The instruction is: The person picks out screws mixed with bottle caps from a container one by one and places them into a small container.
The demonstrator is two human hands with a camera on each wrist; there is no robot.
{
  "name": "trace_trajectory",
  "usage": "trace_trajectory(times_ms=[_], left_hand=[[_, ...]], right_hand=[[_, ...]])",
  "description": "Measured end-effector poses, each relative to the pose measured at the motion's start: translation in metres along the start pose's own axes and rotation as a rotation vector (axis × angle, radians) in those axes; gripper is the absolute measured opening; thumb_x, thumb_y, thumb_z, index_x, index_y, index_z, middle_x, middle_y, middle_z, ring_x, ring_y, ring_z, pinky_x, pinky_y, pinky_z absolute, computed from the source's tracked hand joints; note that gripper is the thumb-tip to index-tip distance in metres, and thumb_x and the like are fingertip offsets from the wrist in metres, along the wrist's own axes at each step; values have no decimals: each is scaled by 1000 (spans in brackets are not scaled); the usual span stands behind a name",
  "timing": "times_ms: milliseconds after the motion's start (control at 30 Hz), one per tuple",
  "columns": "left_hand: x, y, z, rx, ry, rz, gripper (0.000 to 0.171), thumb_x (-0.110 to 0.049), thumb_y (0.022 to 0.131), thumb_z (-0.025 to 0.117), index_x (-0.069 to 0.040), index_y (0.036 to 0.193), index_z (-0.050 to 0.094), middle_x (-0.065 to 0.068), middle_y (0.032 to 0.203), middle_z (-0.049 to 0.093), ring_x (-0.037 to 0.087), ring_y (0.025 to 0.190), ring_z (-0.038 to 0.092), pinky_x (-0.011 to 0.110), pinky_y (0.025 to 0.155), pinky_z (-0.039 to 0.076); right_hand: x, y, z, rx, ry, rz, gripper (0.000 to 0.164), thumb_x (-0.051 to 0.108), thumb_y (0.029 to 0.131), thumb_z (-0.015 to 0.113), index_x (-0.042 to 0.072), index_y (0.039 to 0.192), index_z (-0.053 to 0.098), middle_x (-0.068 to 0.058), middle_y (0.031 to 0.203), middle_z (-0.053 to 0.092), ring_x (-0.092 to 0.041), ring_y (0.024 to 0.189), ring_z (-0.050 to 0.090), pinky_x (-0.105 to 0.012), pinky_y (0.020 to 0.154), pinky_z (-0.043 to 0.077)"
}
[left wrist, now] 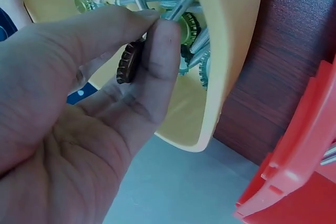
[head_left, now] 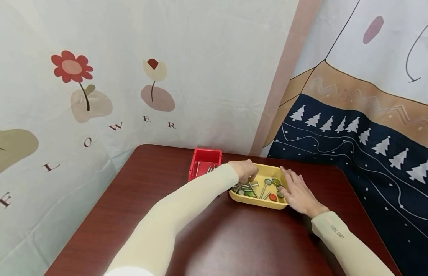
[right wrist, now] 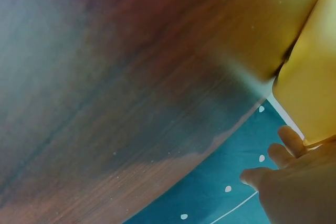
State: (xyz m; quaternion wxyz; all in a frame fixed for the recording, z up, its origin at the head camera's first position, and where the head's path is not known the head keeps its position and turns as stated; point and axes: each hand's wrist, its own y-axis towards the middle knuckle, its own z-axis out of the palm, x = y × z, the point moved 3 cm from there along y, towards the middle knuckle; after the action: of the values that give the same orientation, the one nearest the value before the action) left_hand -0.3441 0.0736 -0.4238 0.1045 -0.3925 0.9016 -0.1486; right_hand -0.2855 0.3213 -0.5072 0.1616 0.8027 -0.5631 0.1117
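Observation:
My left hand (head_left: 246,170) reaches into a yellow bin (head_left: 260,202) and pinches between thumb and fingers a brown bottle cap (left wrist: 129,62), seen edge-on in the left wrist view. Its fingertips also meet the end of a metal bolt (left wrist: 182,3); whether they grip it I cannot tell. Inside the bin lie several bolts and crown caps, among them a red cap (head_left: 273,197) and a green cap (head_left: 276,182). My right hand (head_left: 300,193), fingers extended, rests against the bin's right end. In the right wrist view part of that hand (right wrist: 296,187) shows beside the yellow wall.
A red bin (head_left: 205,152) with several bolts stands left of the yellow one, partly behind my left forearm. Both are near the back edge of a dark reddish wooden table (head_left: 148,184). Printed cloth (head_left: 214,76) hangs behind it.

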Motion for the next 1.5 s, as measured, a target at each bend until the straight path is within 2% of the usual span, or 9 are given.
trace_trajectory(times_ms=[167, 300, 533, 667, 867, 1033, 1167, 1300, 1500], left_hand=[[-1, 4, 2, -43, 1, -34, 34, -7, 109, 79, -19, 141, 77, 5, 141, 74, 15, 114, 67, 34, 95, 64], [-4, 7, 8, -64, 85, -34, 17, -11, 102, 86, -15, 117, 80, 2, 118, 76, 14, 99, 64, 30, 85, 61], [22, 79, 63, 29, 168, -62, 27, -23, 88, 94, -20, 85, 68, -6, 84, 61, 13, 79, 53, 29, 64, 53], [23, 82, 68, 79, 227, -63, 15, -19, 94, 87, -22, 89, 73, -6, 90, 69, 11, 81, 57, 27, 63, 57], [21, 68, 64, 130, 154, -75, 11, -18, 103, 78, -21, 95, 71, -2, 100, 68, 14, 88, 57, 33, 70, 57], [10, 25, 28, 77, 74, -66, 14, -10, 105, 79, -15, 92, 77, -1, 93, 67, 15, 86, 55, 34, 71, 54], [7, -6, 7, 22, -22, -40, 12, -6, 106, 82, -13, 115, 87, 1, 110, 78, 13, 98, 61, 31, 81, 60], [9, -16, 4, -31, -30, -38, 31, -11, 106, 85, -13, 137, 82, 4, 134, 78, 13, 117, 63, 32, 99, 62], [18, -22, 2, -101, -79, -26, 34, -17, 109, 84, -10, 140, 72, 7, 136, 77, 18, 123, 73, 33, 98, 64]], right_hand=[[-1, 1, 0, -7, -4, -5, 81, 25, 117, 61, 3, 184, 22, -36, 180, 38, -56, 171, 33, -87, 137, 20], [-2, 1, 1, -6, -5, -7, 80, 25, 117, 62, 3, 184, 23, -34, 177, 41, -56, 168, 38, -87, 136, 21], [-2, 1, 2, -8, 0, -11, 80, 24, 117, 62, 3, 184, 23, -33, 177, 41, -57, 164, 43, -87, 136, 21], [-1, 1, 3, -7, 3, -12, 81, 24, 117, 63, 4, 184, 23, -33, 176, 43, -56, 163, 44, -87, 136, 21], [0, 1, 2, 2, 0, -7, 81, 24, 117, 63, 4, 184, 23, -33, 174, 45, -56, 163, 46, -87, 136, 21], [1, 1, -1, 9, 1, 2, 82, 25, 117, 64, 4, 184, 22, -33, 175, 44, -56, 163, 45, -87, 137, 20], [2, 1, -2, 15, 0, 3, 82, 26, 118, 63, 5, 185, 21, -33, 176, 43, -56, 164, 44, -87, 137, 20], [1, 0, -2, 2, -15, -10, 82, 26, 117, 63, 5, 185, 22, -33, 175, 45, -56, 163, 45, -87, 136, 22], [0, 0, -2, -1, -29, -18, 83, 28, 117, 62, 6, 185, 20, -32, 173, 46, -55, 163, 45, -87, 135, 22]])
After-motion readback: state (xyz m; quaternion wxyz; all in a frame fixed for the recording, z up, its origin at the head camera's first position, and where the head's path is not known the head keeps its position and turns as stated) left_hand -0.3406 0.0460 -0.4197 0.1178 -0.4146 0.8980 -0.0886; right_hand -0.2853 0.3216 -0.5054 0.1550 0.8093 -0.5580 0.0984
